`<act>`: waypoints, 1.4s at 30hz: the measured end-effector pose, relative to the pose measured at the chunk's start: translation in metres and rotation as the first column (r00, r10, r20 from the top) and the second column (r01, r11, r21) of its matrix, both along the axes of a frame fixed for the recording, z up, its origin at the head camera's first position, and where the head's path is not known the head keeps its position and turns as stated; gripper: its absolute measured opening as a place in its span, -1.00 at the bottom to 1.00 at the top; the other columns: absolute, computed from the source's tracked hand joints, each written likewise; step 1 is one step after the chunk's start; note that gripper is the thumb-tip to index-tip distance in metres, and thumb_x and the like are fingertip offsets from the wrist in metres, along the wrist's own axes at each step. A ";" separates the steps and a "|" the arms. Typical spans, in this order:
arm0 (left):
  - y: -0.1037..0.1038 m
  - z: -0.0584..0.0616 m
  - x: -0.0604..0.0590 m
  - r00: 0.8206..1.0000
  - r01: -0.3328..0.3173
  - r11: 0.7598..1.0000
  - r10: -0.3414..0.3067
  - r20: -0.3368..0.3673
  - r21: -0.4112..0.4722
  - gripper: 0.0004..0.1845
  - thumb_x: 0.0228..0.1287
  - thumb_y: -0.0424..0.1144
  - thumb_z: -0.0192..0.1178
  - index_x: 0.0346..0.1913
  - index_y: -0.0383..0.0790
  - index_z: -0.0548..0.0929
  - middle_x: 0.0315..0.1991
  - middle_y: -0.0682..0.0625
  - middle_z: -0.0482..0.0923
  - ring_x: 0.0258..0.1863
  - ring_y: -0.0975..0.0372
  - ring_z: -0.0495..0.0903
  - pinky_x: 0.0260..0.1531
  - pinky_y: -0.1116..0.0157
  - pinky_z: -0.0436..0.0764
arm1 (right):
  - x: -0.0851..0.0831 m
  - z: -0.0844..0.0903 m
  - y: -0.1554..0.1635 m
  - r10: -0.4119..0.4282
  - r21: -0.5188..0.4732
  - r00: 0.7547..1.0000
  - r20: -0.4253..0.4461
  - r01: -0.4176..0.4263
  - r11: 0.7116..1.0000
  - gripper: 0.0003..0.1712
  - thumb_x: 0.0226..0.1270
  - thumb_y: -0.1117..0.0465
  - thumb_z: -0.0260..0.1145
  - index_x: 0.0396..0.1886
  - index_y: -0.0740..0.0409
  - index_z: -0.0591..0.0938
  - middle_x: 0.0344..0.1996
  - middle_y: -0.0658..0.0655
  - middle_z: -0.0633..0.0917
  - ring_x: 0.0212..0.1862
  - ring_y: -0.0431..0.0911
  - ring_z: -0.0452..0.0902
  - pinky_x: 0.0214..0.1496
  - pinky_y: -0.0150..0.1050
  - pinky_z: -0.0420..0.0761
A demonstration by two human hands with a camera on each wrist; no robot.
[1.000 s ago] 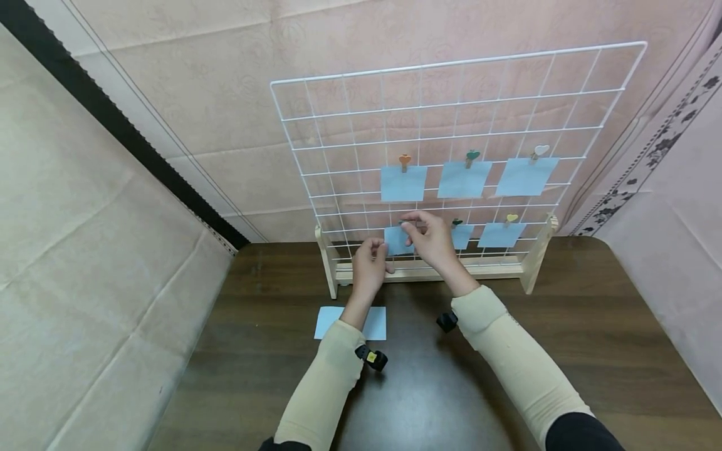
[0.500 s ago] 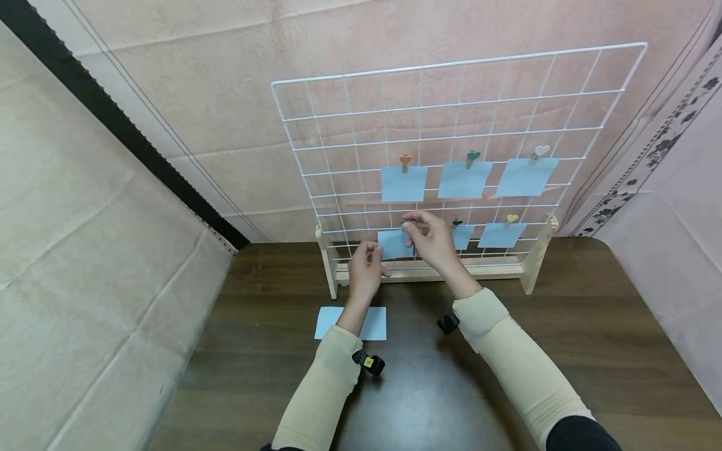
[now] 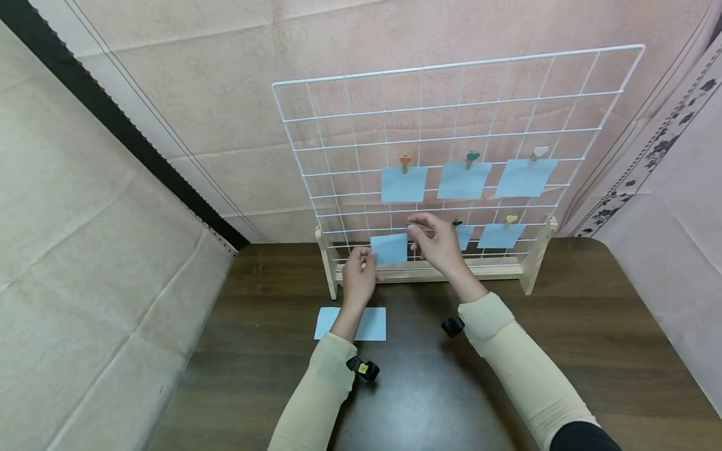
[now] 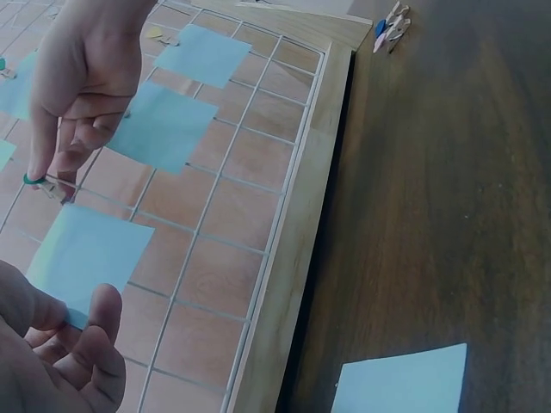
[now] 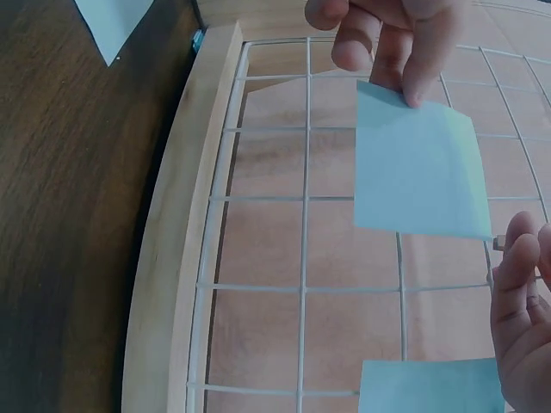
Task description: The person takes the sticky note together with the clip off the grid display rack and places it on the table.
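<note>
A white wire grid (image 3: 350,113) stands on a wooden base (image 3: 429,270) at the back of the dark table. My left hand (image 3: 369,258) pinches the lower left corner of a loose blue note (image 3: 389,248) held against the grid's bottom rows; the note (image 4: 82,249) and that hand (image 4: 82,314) also show in the left wrist view. Just to the note's right, my right hand (image 3: 414,227) pinches a small wooden clip (image 4: 39,182) with a green head. From the right wrist, the note (image 5: 417,168) hangs free between my left hand (image 5: 392,77) and my right hand (image 5: 516,258).
Three blue notes hang in an upper row under orange (image 3: 404,161), green (image 3: 471,156) and white (image 3: 540,151) heart clips, and two more hang lower right (image 3: 499,235). Spare blue notes (image 3: 351,323) lie on the table. Loose clips (image 4: 392,26) lie by the base's far end.
The blue note has come out from under my right hand and moved left and slightly down with my left hand. My right hand has stayed by the grid, still pinching the clip.
</note>
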State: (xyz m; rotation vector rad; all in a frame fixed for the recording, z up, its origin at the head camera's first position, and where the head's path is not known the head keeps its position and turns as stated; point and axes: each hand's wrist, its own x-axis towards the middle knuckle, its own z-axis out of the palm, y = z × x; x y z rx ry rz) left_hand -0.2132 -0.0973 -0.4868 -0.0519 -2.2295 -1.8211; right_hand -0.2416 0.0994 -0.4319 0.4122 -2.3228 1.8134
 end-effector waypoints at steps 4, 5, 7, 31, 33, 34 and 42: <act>-0.001 -0.002 0.003 1.000 -0.003 1.000 0.003 0.017 -0.006 -0.81 0.66 -0.26 0.09 0.06 -0.34 0.60 -0.05 -0.23 0.72 -0.49 -0.15 0.74 -0.31 0.21 0.67 | 0.004 0.000 0.002 -0.003 -0.001 1.000 0.013 0.003 1.000 -0.61 0.67 0.17 0.23 0.34 0.22 0.61 0.30 0.33 0.63 -0.34 0.05 0.71 -0.45 -0.14 0.66; -0.001 -0.002 0.003 1.000 -0.005 1.000 0.005 0.018 -0.007 -0.81 0.66 -0.26 0.10 0.06 -0.33 0.61 -0.05 -0.22 0.72 -0.53 -0.07 0.74 -0.28 0.18 0.68 | 0.005 0.001 0.001 -0.004 -0.003 1.000 0.013 0.004 1.000 -0.61 0.67 0.20 0.22 0.34 0.25 0.61 0.29 0.36 0.63 -0.33 0.11 0.71 -0.46 -0.15 0.66; -0.002 -0.003 0.004 1.000 -0.009 1.000 0.009 0.014 -0.013 -0.81 0.66 -0.27 0.10 0.06 -0.33 0.61 -0.07 -0.22 0.72 -0.59 0.08 0.70 -0.25 0.14 0.69 | 0.010 0.006 0.001 -0.007 -0.003 1.000 0.011 0.007 1.000 -0.62 0.67 0.25 0.20 0.33 0.30 0.60 0.27 0.40 0.63 -0.30 0.23 0.70 -0.47 -0.22 0.64; -0.004 -0.012 0.022 1.000 0.006 0.999 -0.005 0.022 -0.043 -0.84 0.61 -0.33 0.15 0.00 -0.37 0.65 -0.14 -0.21 0.80 -0.68 0.23 0.62 -0.64 0.36 0.47 | 0.044 0.014 0.017 -0.034 -0.090 0.999 -0.013 0.032 0.995 -0.67 0.60 0.38 0.24 0.22 0.48 0.62 0.10 0.51 0.66 -0.44 -0.12 0.66 -0.48 -0.26 0.66; -0.004 -0.014 0.023 1.000 0.006 0.999 -0.005 0.024 -0.036 -0.84 0.60 -0.34 0.15 0.00 -0.39 0.66 -0.15 -0.23 0.80 -0.69 0.23 0.62 -0.63 0.36 0.50 | 0.046 0.013 0.019 -0.043 -0.089 0.999 -0.015 0.041 0.995 -0.69 0.60 0.38 0.25 0.21 0.46 0.63 0.02 0.51 0.69 -0.44 -0.03 0.68 -0.49 -0.26 0.66; -0.004 -0.015 0.023 1.000 0.008 0.999 -0.007 0.021 -0.034 -0.84 0.60 -0.34 0.15 0.01 -0.39 0.66 -0.14 -0.23 0.79 -0.69 0.22 0.62 -0.62 0.36 0.52 | 0.046 0.012 0.021 -0.048 -0.087 0.999 -0.020 0.046 0.995 -0.69 0.59 0.38 0.25 0.20 0.46 0.64 -0.01 0.52 0.69 -0.44 -0.02 0.68 -0.49 -0.27 0.66; -0.001 -0.018 0.027 0.999 0.020 0.999 -0.019 0.031 -0.028 -0.80 0.61 -0.30 0.16 0.05 -0.37 0.68 -0.13 -0.20 0.80 -0.67 0.23 0.61 -0.58 0.34 0.53 | 0.055 0.010 0.029 -0.065 -0.074 0.997 -0.042 0.062 0.995 -0.69 0.59 0.42 0.22 0.20 0.50 0.63 -0.08 0.55 0.67 -0.51 -0.27 0.58 -0.57 -0.41 0.49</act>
